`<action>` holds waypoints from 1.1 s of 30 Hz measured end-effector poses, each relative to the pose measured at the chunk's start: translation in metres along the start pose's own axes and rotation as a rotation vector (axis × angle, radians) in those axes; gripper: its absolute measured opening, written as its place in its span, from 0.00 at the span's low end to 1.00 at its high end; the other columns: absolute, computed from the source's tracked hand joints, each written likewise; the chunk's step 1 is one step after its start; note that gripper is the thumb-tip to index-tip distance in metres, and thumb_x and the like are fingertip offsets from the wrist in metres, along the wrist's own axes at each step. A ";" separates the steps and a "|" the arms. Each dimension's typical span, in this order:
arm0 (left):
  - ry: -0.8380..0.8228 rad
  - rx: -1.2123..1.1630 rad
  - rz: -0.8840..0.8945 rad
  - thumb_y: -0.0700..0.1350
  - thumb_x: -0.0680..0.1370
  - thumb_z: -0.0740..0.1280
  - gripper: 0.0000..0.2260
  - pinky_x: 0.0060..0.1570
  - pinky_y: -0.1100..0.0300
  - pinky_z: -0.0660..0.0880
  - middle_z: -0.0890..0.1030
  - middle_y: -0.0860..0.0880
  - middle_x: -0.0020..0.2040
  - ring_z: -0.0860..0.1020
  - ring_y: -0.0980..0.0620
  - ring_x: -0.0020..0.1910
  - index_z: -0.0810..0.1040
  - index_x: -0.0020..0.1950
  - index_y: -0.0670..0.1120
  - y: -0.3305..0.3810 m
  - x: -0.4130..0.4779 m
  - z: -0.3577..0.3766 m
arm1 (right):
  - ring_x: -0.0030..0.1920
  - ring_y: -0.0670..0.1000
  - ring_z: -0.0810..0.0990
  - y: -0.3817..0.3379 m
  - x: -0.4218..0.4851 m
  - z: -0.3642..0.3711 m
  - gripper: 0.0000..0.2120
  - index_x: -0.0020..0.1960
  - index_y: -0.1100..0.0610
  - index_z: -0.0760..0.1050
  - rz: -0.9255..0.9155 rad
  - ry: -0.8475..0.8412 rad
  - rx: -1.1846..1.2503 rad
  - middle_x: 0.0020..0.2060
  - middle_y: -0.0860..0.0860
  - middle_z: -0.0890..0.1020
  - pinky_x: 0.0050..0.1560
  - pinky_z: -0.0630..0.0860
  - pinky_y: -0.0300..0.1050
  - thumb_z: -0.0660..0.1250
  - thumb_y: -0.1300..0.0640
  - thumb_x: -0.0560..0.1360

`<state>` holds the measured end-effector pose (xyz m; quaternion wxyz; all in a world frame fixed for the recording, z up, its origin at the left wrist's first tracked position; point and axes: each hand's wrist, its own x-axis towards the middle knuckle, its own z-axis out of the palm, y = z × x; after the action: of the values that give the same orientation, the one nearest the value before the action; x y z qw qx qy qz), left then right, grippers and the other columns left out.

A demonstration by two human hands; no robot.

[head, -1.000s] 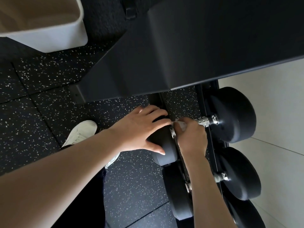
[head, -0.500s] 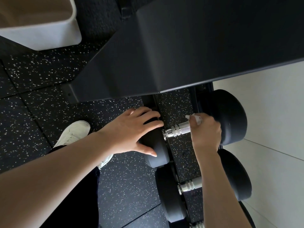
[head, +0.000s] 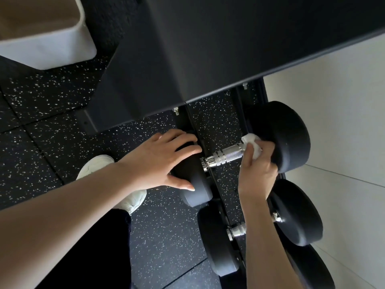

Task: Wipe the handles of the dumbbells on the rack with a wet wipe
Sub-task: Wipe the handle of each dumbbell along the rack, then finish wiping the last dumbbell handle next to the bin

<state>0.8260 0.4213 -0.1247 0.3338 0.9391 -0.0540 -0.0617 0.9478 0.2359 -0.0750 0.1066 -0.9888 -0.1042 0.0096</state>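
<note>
A black dumbbell lies across the low rack rails (head: 239, 113), its knurled steel handle (head: 225, 156) bare along the left part. My right hand (head: 257, 163) grips the right end of that handle through a crumpled white wet wipe (head: 253, 144), close to the right weight head (head: 287, 138). My left hand (head: 160, 161) lies over the left weight head (head: 193, 184), fingers spread and curved over its top. A second dumbbell (head: 218, 240) sits just nearer on the rack, its handle (head: 236, 230) partly hidden by my right forearm.
A dark sloped upper rack shelf (head: 208, 49) overhangs the top of the view. A white bin (head: 48, 51) stands on the speckled black floor (head: 52, 132) at the upper left. My white shoe (head: 93, 165) is beside the rack. A pale wall (head: 343, 122) is at the right.
My right hand with the wipe has slid along the handle from its left end to its right end, baring the steel. My left hand has stayed on the left weight head.
</note>
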 end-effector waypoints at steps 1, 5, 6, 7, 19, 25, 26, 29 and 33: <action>-0.001 0.007 0.004 0.72 0.70 0.53 0.36 0.58 0.47 0.73 0.71 0.50 0.69 0.66 0.47 0.66 0.70 0.69 0.51 0.000 0.000 -0.001 | 0.24 0.57 0.77 0.001 -0.002 0.001 0.10 0.53 0.64 0.70 -0.004 0.003 0.006 0.27 0.59 0.78 0.23 0.74 0.42 0.61 0.56 0.79; -0.028 0.049 0.026 0.72 0.70 0.53 0.37 0.57 0.48 0.73 0.71 0.49 0.69 0.68 0.46 0.66 0.70 0.69 0.49 0.002 0.002 -0.006 | 0.20 0.48 0.67 0.003 -0.011 0.006 0.11 0.51 0.67 0.67 0.069 0.026 0.073 0.23 0.49 0.69 0.23 0.67 0.37 0.60 0.57 0.80; -0.043 0.065 0.029 0.72 0.70 0.53 0.37 0.57 0.48 0.73 0.71 0.49 0.69 0.68 0.46 0.66 0.70 0.70 0.49 0.003 0.002 -0.008 | 0.19 0.46 0.67 0.005 -0.016 0.008 0.11 0.50 0.67 0.66 0.095 0.010 0.100 0.24 0.47 0.69 0.22 0.67 0.35 0.59 0.57 0.80; -0.061 0.085 0.033 0.72 0.70 0.53 0.37 0.57 0.48 0.73 0.71 0.48 0.69 0.69 0.46 0.66 0.70 0.70 0.48 0.004 0.002 -0.010 | 0.18 0.44 0.68 0.007 -0.020 0.010 0.10 0.50 0.66 0.66 0.119 -0.013 0.124 0.23 0.46 0.68 0.21 0.65 0.34 0.58 0.57 0.81; -0.346 0.389 -0.066 0.68 0.74 0.42 0.38 0.72 0.51 0.54 0.54 0.49 0.79 0.52 0.49 0.77 0.51 0.79 0.47 0.052 -0.002 -0.059 | 0.22 0.50 0.73 -0.026 -0.055 -0.040 0.08 0.51 0.61 0.67 0.220 -0.067 0.369 0.26 0.51 0.74 0.21 0.70 0.41 0.60 0.56 0.80; -0.399 0.465 -0.070 0.62 0.77 0.48 0.32 0.70 0.49 0.61 0.66 0.46 0.74 0.62 0.47 0.75 0.66 0.74 0.44 0.080 -0.027 -0.100 | 0.22 0.43 0.68 -0.034 -0.083 -0.090 0.05 0.48 0.53 0.71 0.239 -0.080 0.431 0.26 0.48 0.75 0.24 0.66 0.37 0.62 0.51 0.78; -0.388 0.456 -0.075 0.62 0.77 0.50 0.31 0.68 0.48 0.65 0.70 0.45 0.72 0.66 0.46 0.72 0.70 0.71 0.44 0.083 -0.033 -0.106 | 0.23 0.42 0.67 -0.035 -0.088 -0.098 0.05 0.48 0.52 0.72 0.257 -0.099 0.437 0.27 0.46 0.74 0.26 0.65 0.35 0.63 0.51 0.77; -0.386 0.459 -0.129 0.62 0.78 0.50 0.31 0.71 0.49 0.60 0.64 0.45 0.75 0.60 0.47 0.75 0.65 0.75 0.44 0.098 -0.052 -0.135 | 0.26 0.41 0.68 -0.045 -0.100 -0.125 0.05 0.48 0.52 0.73 0.285 -0.126 0.466 0.29 0.46 0.75 0.27 0.64 0.34 0.63 0.51 0.77; -0.358 0.480 -0.247 0.61 0.78 0.45 0.32 0.73 0.49 0.55 0.59 0.46 0.78 0.55 0.48 0.77 0.59 0.77 0.45 0.110 -0.079 -0.181 | 0.28 0.42 0.71 -0.083 -0.111 -0.159 0.05 0.48 0.52 0.74 0.244 -0.174 0.517 0.30 0.44 0.75 0.29 0.65 0.34 0.64 0.50 0.77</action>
<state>0.7686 0.4602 0.0911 0.0780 0.9647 -0.0102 -0.2513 0.8289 0.2594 0.0975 0.3435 -0.9295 0.0128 0.1335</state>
